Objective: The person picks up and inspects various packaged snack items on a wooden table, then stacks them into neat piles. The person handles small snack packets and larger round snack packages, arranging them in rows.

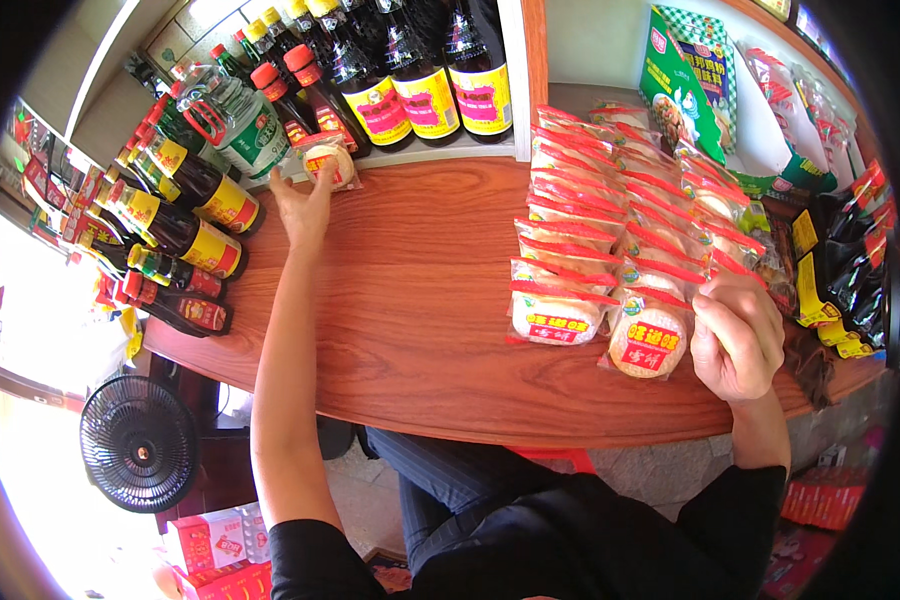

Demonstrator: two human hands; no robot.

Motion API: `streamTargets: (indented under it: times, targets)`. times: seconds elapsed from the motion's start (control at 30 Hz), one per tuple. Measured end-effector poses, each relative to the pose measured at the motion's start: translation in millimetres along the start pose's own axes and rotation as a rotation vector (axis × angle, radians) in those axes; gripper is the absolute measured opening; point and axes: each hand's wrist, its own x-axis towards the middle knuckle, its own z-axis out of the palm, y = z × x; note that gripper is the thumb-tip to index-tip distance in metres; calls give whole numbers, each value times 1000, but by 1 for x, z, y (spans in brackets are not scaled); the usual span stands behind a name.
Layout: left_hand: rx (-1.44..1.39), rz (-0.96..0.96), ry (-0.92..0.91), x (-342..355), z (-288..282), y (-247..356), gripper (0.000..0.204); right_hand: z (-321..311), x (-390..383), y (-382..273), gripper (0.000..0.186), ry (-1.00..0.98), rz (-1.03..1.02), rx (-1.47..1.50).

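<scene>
At the far left of the counter, my left hand reaches out to a small clear packet of rice crackers with a red top edge. Its thumb lies over the packet's front; the fingers behind are partly hidden. Bottles stand just beyond. On the right, my right hand is closed, with thumb and forefinger at the corner of the nearest rice cracker packet. That packet lies at the front of several overlapping rows of like packets, their round white crackers showing.
Dark sauce bottles and a clear jug with a red handle line the back and left. A green box and black pouches sit at right. A black fan stands below the wooden counter.
</scene>
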Motion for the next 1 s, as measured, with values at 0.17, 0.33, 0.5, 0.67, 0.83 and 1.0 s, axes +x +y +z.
streamTargets:
  times: [0.17, 0.33, 0.5, 0.67, 0.83, 1.0]
  targets:
    - [-263, 74, -143, -44, -33, 22, 74, 3, -4, -2, 29, 18, -19, 34]
    - [-482, 18, -549, -163, -49, 124, 51, 5, -12, -4, 33, 8, -30, 56]
    - [-433, 37, -734, -226, -45, 142, 61, 17, -10, -9, 32, 13, 9, 118]
    - [-551, 14, -644, -243, -34, 154, 46, 23, -12, -10, 33, -11, 28, 71]
    - [-613, 132, -576, -241, -31, 158, 26, 23, -14, -13, 35, -75, 60, 78]
    - [-815, 84, -628, -249, -45, 183, 12, 24, -13, -19, 35, -78, 69, 105]
